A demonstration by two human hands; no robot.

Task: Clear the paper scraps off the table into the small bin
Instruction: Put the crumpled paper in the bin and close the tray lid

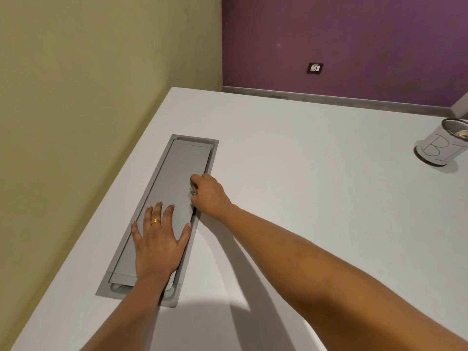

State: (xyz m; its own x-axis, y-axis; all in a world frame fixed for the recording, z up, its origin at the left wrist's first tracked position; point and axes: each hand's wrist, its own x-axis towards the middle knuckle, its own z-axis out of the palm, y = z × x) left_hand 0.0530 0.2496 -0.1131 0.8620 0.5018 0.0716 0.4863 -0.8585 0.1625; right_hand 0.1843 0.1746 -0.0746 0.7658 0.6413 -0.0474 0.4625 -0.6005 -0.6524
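Fingers point(168, 214) of the left hand point(157, 243) lie straight and spread, pressed flat on the near half of a long grey rectangular lid point(182, 168). The lid sits in a grey frame point(103, 290) set flush into the white tabletop point(304, 178). A gold ring point(155, 221) shows on one finger of this hand. The right hand point(211, 196) reaches across to the lid's right edge, further along. Its fingers point(195, 179) are curled tightly inward, their tips touching or nearly touching the lid near its edge. Whether they pinch a scrap, the lid's rim or nothing at all cannot be told, since the tips are hidden behind the knuckles. The small round bin point(438, 148) stands upright on the tabletop at the far right, well apart from both hands and partly cut off by the picture's edge. It has a dark mesh rim and a sleeve of white paper round its body. Something pale point(462, 134) shows just inside the rim, too small to identify. On the sleeve, outlined letters are drawn by hand: a "B", then a stroke that may be an "I". Further letters run out of view.
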